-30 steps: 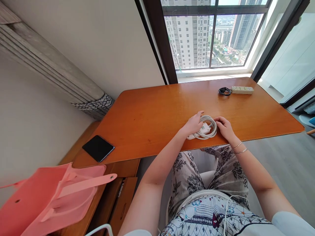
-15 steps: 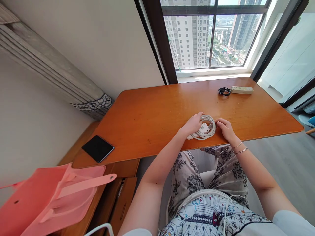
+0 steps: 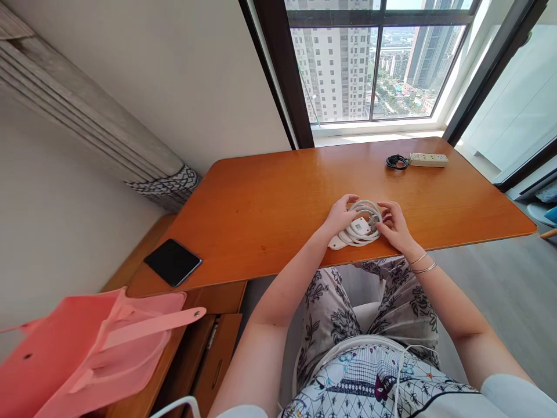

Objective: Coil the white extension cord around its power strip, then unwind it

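Observation:
A white coiled cable with a plug (image 3: 360,228) lies on the orange wooden table (image 3: 278,203) near its front edge. My left hand (image 3: 340,215) grips the coil's left side, fingers curled over the loops. From the right, my right hand (image 3: 394,229) holds the coil, its fingertips on the loops close to the plug. A white flat piece pokes out from under the coil at the lower left.
A white power strip (image 3: 429,159) with a black coiled cord (image 3: 396,161) lies at the table's far right. A black phone (image 3: 173,262) rests on a lower wooden cabinet at left. A pink bag (image 3: 87,348) sits at the bottom left. Windows stand behind the table.
Both hands have closed in on the coil and shifted it slightly left; my right hand's fingers moved from the coil's right edge onto its top.

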